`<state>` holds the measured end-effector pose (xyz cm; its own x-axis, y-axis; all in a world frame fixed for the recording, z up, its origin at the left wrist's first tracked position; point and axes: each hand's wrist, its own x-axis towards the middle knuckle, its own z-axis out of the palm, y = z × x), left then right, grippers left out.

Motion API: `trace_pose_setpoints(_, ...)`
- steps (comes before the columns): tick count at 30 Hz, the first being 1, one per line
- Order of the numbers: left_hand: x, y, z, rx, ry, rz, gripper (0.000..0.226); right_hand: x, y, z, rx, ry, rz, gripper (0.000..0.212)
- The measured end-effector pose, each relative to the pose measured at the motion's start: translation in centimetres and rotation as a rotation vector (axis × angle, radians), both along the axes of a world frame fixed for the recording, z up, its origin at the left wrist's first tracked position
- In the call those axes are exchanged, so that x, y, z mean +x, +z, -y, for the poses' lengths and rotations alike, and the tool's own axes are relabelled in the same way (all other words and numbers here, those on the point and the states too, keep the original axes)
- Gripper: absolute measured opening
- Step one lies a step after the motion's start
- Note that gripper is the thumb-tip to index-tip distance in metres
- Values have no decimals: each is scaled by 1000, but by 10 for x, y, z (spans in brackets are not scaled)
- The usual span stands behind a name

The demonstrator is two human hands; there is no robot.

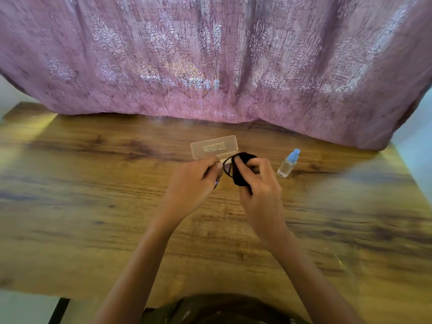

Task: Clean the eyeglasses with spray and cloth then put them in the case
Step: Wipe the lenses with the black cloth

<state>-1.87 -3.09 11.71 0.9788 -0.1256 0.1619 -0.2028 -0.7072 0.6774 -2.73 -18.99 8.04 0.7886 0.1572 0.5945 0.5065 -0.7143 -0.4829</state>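
Hovering above the wood-grain table [93, 206], the left hand [198, 176] pinched one end of the dark, round-rimmed eyeglasses [226, 170]. The right hand [259, 183] curled round a soft black cloth [240, 180], its thumb pressing the fabric on what looked like a lens. Just behind them lay the frosted, rectangular plastic case [214, 148]. A small clear spray bottle [288, 164] with a blue cap stood to the right.

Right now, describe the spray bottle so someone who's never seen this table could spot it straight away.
On the wooden table in front of the pink curtain, look just to the right of the person's right hand. The spray bottle sits there touching nothing else: small and clear with a light blue cap, unlike the flat pale case nearby.
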Motion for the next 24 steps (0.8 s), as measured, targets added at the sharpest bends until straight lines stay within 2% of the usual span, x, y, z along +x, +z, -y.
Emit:
trace_pose_setpoints(11, -2, -1, 1, -2, -4, -1, 27, -3, 2, -2, -13, 27, 3, 37)
trace_pose_setpoints(16, -1, -2, -1, -16, 39, 23, 28, 4, 3, 7, -11, -40, -4, 40)
trace_pose_setpoints(24, 1, -3, -7, -51, 109, -5, 28, -10, -5, 4, -20, 30, -24, 45)
